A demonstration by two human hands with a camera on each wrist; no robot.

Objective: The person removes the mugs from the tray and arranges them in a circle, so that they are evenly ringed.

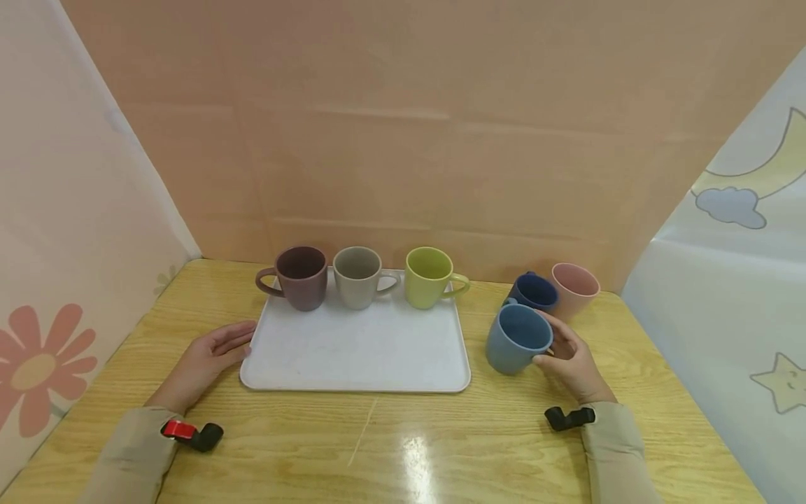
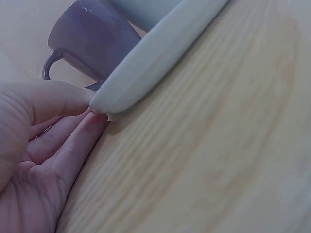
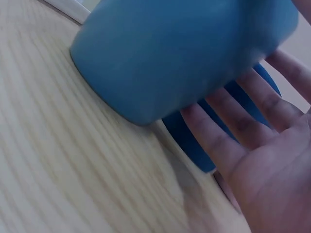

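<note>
My right hand (image 1: 569,360) grips the light blue mug (image 1: 513,353) from its right side, thumb on the near side of the wall and fingers spread along the far side. I cannot tell whether its base touches the wooden table (image 1: 390,451). The mug is to the right of the white tray (image 1: 352,353), apart from it, with its mouth facing up and its handle pointing away from me.

My left hand (image 1: 210,355) pinches the tray's left edge, thumb above the rim and fingers beneath it, as my left wrist view shows.

Just behind the light blue mug stands a dark blue mug (image 1: 536,292), and at its right is a pink mug (image 1: 571,302). Along the back of the tray three upright mugs stand in a row: a plum mug (image 1: 308,288) with its handle to the left, a grey mug (image 1: 357,288) with its handle to the right, and a yellow-green mug (image 1: 425,288), also with its handle to the right. The gap between grey and yellow-green is wider than the one between plum and grey.
</note>
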